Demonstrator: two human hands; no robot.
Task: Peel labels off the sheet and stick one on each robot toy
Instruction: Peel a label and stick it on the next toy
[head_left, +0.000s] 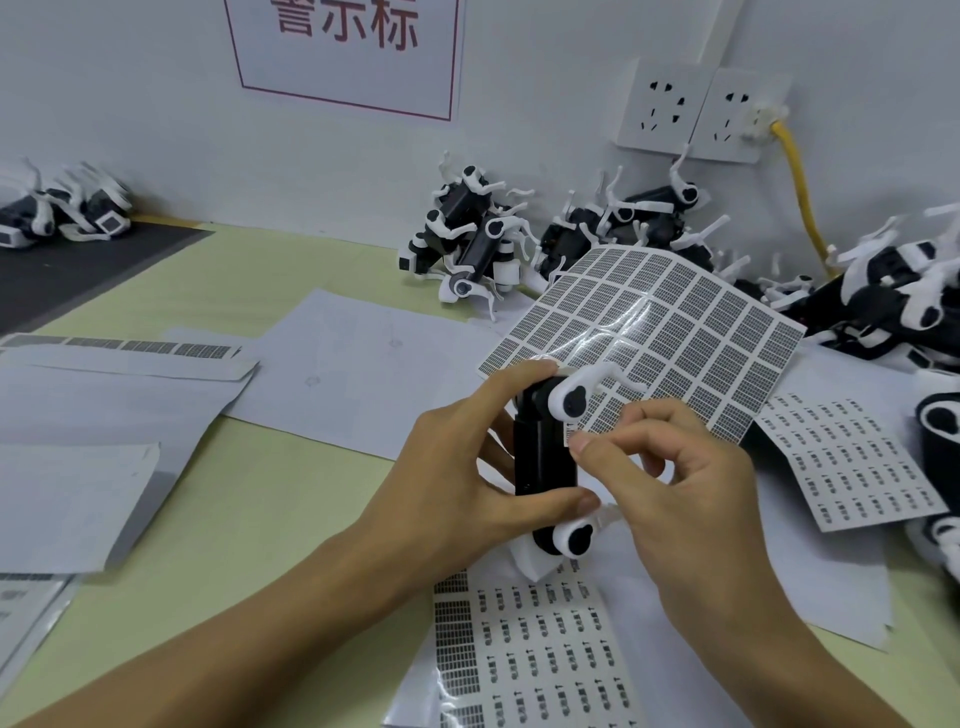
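Observation:
My left hand (457, 462) grips a black and white robot toy (543, 457) by its black body, thumb near its lower end and forefinger across its top. My right hand (675, 483) pinches a small label (573, 432) between thumb and forefinger at the right side of the toy's body. Just behind the toy, a curled label sheet (675, 332) filled with rows of small labels rises off the table. A partly used label sheet (530, 644) lies in front, under my forearms.
Heaps of robot toys lie by the wall at centre (467, 234), at right (893, 291) and far left (62, 208). Another label sheet (852, 462) lies at right. White backing papers (104, 415) cover the left table. Wall sockets (701, 111) with a yellow cable (802, 192) stand behind.

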